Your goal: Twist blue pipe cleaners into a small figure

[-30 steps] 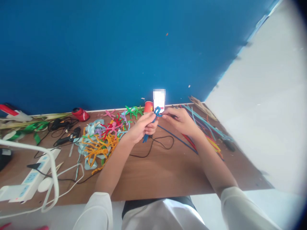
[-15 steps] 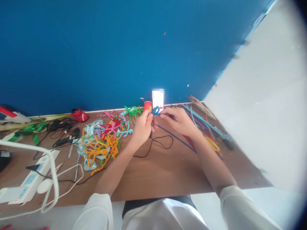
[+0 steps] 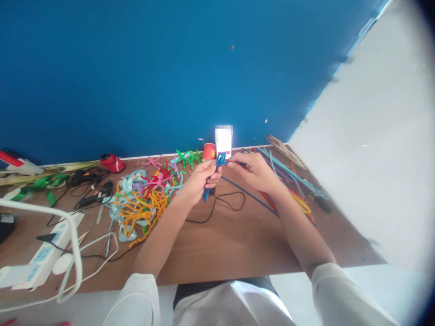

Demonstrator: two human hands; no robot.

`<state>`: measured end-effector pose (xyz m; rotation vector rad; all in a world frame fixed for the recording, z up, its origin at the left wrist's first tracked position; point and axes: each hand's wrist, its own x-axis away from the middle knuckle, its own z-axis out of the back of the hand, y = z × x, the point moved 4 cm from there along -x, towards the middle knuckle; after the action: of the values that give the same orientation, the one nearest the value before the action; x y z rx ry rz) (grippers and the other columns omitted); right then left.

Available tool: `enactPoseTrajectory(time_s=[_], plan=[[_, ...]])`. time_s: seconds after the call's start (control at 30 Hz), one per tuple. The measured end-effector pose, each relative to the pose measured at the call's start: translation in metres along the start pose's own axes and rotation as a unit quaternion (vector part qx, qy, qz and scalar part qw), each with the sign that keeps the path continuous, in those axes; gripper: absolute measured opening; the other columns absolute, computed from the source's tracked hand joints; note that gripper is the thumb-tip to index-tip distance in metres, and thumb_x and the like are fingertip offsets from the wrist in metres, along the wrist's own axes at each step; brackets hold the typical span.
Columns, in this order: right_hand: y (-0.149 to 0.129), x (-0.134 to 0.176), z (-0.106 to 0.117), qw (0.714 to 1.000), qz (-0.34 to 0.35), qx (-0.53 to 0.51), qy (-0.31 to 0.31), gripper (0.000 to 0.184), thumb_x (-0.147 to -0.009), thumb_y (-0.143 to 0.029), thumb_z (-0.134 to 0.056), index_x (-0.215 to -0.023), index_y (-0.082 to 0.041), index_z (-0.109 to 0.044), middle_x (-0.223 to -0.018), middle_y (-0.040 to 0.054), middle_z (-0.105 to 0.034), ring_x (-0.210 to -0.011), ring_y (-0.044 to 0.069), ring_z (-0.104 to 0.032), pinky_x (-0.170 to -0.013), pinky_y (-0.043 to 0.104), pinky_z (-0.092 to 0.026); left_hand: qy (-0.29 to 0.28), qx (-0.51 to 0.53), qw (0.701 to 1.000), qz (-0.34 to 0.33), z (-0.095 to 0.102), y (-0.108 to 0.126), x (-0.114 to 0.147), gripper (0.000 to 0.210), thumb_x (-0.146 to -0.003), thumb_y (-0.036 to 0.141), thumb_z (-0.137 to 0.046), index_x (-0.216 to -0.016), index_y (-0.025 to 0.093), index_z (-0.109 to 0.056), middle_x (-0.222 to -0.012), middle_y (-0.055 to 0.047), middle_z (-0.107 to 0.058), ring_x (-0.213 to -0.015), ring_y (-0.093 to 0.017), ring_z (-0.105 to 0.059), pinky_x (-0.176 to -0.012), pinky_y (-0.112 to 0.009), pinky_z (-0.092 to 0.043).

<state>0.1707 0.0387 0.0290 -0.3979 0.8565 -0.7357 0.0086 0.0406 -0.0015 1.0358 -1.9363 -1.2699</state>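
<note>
One blue looped bundle, one lit screen, one power strip, two pink figures

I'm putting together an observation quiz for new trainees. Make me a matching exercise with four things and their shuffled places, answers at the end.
1. Blue looped piece
2. Red cup
3. White power strip
4. Orange fuzzy strands

A. Beside the lit screen
B. Among pale-blue ribbon
C. Held by the left hand and right hand
D. Toward the table's left end

Pairs: 1-C, 2-A, 3-D, 4-B
</note>
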Motion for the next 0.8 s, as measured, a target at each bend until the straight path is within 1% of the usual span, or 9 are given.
enactPoseTrajectory(time_s=[0.1,0.2,0.23,0.3,0.4,0.53,0.6,0.63,0.8], plan=[[-0.001,0.000,0.001,1.000,-0.004,0.006,0.002,0.025,-0.101,-0.035,-0.053,-0.089,-0.019,-0.069,-0.071,-0.0013,-0.063,-0.061,0.011,-0.048,-0.060,0.027,-0.034,0.018,-0.034,0.999,-0.004,0.000,0.001,0.001,0.031,-0.093,0.046,-0.061,-0.088,0.017,-0.051,-0.060,0.010,-0.026,-0.046,-0.004,-0.014,-0.044,-0.017,-0.009],[-0.001,0.000,0.002,1.000,-0.017,0.011,0.008,0.026,-0.101,-0.034,-0.053,-0.087,-0.019,-0.069,-0.072,-0.0005,-0.064,-0.062,0.011,-0.049,-0.060,0.027,-0.034,0.050,-0.123,0.989,-0.060,-0.003,0.004,0.003,0.029,-0.093,0.046,-0.063,-0.098,0.021,-0.050,-0.065,0.007,-0.038,-0.048,-0.006,-0.025,-0.046,-0.018,-0.018],[-0.001,0.000,0.002,1.000,-0.019,0.012,0.010,0.026,-0.101,-0.033,-0.053,-0.086,-0.019,-0.069,-0.071,-0.0005,-0.064,-0.061,0.011,-0.049,-0.060,0.027,-0.034,0.077,-0.175,0.977,-0.098,-0.003,0.006,0.004,0.026,-0.093,0.044,-0.063,-0.100,0.021,-0.051,-0.070,0.005,-0.046,-0.053,-0.007,-0.034,-0.049,-0.018,-0.025],[-0.001,0.000,0.002,1.000,-0.020,0.012,0.011,0.026,-0.100,-0.034,-0.054,-0.087,-0.019,-0.069,-0.071,-0.0005,-0.064,-0.061,0.011,-0.048,-0.060,0.027,-0.033,0.144,-0.291,0.929,-0.177,-0.003,0.010,0.007,0.019,-0.095,0.039,-0.060,-0.101,0.022,-0.053,-0.084,-0.001,-0.058,-0.066,-0.011,-0.048,-0.059,-0.021,-0.036],[0.000,0.001,0.001,1.000,-0.020,0.012,0.007,0.026,-0.101,-0.035,-0.053,-0.089,-0.019,-0.070,-0.072,-0.0005,-0.064,-0.062,0.011,-0.049,-0.060,0.027,-0.033,0.205,-0.402,0.863,-0.226,-0.003,0.011,0.010,0.013,-0.098,0.034,-0.054,-0.095,0.022,-0.056,-0.082,-0.002,-0.061,-0.073,-0.016,-0.053,-0.066,-0.025,-0.037],[0.000,0.001,0.001,1.000,-0.010,0.005,0.008,0.026,-0.101,-0.037,-0.054,-0.092,-0.019,-0.070,-0.073,-0.0007,-0.064,-0.061,0.011,-0.049,-0.060,0.026,-0.034,0.236,-0.434,0.837,-0.234,0.002,0.009,0.008,0.017,-0.099,0.029,-0.053,-0.083,0.022,-0.055,-0.069,0.000,-0.056,-0.064,-0.016,-0.050,-0.065,-0.026,-0.033],[-0.002,0.000,0.000,1.000,-0.004,0.003,0.008,0.025,-0.101,-0.036,-0.054,-0.093,-0.018,-0.070,-0.074,-0.0006,-0.064,-0.062,0.011,-0.049,-0.061,0.026,-0.034,0.237,-0.423,0.845,-0.225,0.004,0.007,0.006,0.023,-0.100,0.031,-0.052,-0.079,0.021,-0.053,-0.066,0.000,-0.053,-0.062,-0.015,-0.048,-0.062,-0.026,-0.033],[-0.002,0.000,0.000,1.000,-0.002,0.002,0.007,0.025,-0.101,-0.036,-0.053,-0.094,-0.018,-0.069,-0.074,-0.0006,-0.064,-0.062,0.011,-0.049,-0.061,0.026,-0.035,0.230,-0.401,0.860,-0.216,0.004,0.005,0.004,0.027,-0.100,0.035,-0.051,-0.077,0.021,-0.052,-0.065,0.000,-0.051,-0.060,-0.014,-0.047,-0.060,-0.025,-0.033],[-0.004,0.000,-0.006,1.000,-0.002,0.007,-0.010,0.027,-0.103,-0.034,-0.049,-0.092,-0.018,-0.068,-0.073,-0.0013,-0.061,-0.063,0.011,-0.049,-0.063,0.025,-0.035,0.145,-0.153,0.968,-0.134,0.001,-0.003,-0.001,0.042,-0.096,0.056,-0.053,-0.075,0.019,-0.049,-0.060,0.006,-0.037,-0.046,-0.007,-0.034,-0.045,-0.020,-0.027]])
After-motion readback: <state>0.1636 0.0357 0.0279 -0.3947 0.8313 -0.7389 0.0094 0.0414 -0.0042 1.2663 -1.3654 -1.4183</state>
